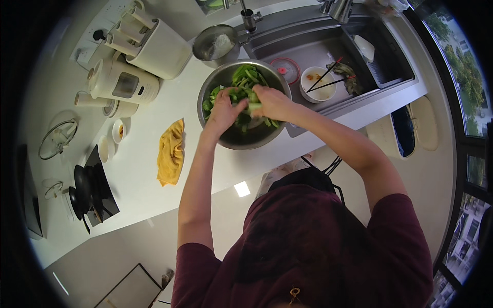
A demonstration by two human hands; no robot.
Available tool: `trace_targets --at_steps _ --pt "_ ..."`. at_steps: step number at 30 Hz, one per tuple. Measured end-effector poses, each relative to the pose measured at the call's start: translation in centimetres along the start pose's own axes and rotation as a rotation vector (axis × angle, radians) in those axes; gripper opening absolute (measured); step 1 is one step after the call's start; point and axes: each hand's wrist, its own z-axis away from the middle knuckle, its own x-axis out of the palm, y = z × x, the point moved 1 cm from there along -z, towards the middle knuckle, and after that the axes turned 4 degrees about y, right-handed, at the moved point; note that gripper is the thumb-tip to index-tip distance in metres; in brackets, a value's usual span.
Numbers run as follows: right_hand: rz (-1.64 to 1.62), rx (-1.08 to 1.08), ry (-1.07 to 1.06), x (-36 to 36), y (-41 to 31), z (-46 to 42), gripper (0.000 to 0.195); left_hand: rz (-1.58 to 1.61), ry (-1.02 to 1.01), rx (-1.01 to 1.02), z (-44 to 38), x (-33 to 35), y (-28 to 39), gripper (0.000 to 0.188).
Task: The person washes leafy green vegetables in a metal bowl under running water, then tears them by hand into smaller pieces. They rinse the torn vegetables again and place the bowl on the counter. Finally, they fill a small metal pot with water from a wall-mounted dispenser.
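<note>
A wide stainless steel basin (235, 140) holds leafy green vegetables (246, 75) with pale stems, and water seems to lie in its lower part. Both my hands are over the basin, among the leaves. My left hand (225, 111) grips a bunch of greens from the left, its thumb pointing towards the other hand. From the right, my right hand (273, 103) holds pale stems of the same bunch; motion blurs its fingertips. The palms and part of the bunch are hidden.
Behind the basin stands a steel pot (208, 48). The sink (308, 44) holds a white bowl (327, 92) with chopsticks (325, 77) across it and a red-rimmed lid (294, 69). A yellow cloth (171, 154) lies left; beyond are a knife block (165, 50) and black pans (86, 184).
</note>
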Motion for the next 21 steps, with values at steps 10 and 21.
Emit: trace_targets --at_steps 10,21 --pt "0.081 0.067 0.071 0.4 0.8 -6.1 0.071 -0.53 -0.161 -0.251 0.8 0.9 1.2 0.084" --pt "0.06 -0.042 -0.143 -2.2 -0.1 -0.9 0.047 -0.277 -0.171 -0.061 2.8 -2.2 -0.1 0.086"
